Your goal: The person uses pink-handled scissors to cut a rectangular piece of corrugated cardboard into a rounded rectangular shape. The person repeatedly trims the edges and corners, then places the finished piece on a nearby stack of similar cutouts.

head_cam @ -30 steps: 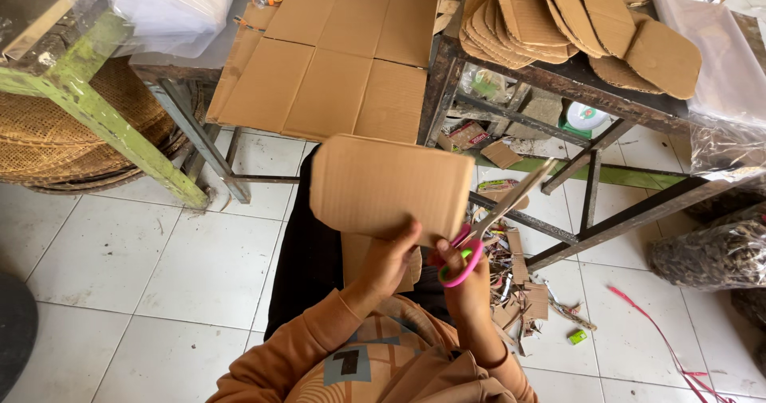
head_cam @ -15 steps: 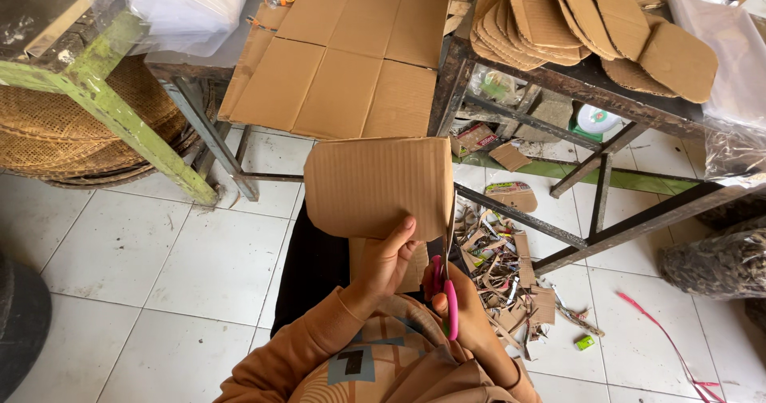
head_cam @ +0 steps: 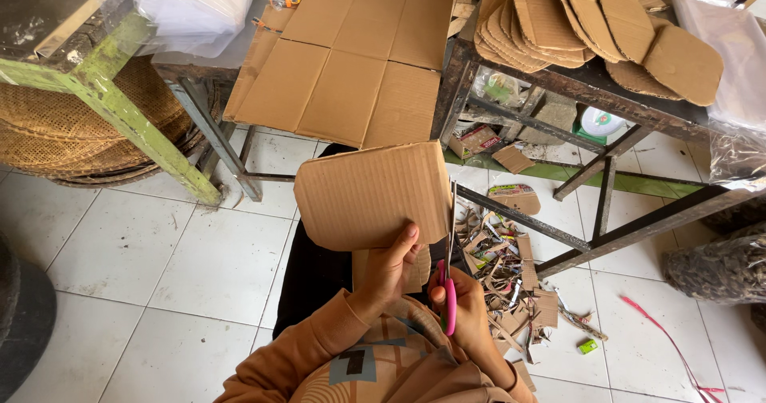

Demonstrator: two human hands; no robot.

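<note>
My left hand [head_cam: 388,266] grips the lower edge of a brown corrugated cardboard piece [head_cam: 369,196] with rounded corners, held up in front of me. My right hand [head_cam: 464,306] holds pink-handled scissors [head_cam: 448,285], their blades pointing up along the right edge of the cardboard piece. Both arms wear orange sleeves. My dark-clothed legs are below the cardboard.
A pile of cardboard offcuts [head_cam: 505,274] litters the white tiled floor at right. Rounded cardboard pieces [head_cam: 594,24] are stacked on a dark metal-framed table [head_cam: 587,72]. A large flat cardboard sheet [head_cam: 350,58] leans behind. A green wooden frame [head_cam: 120,108] and woven baskets [head_cam: 56,136] stand at left.
The scissors swung from pointing up-right to upright along the cardboard's right edge. The cardboard piece turned slightly and shifted left in my left hand.
</note>
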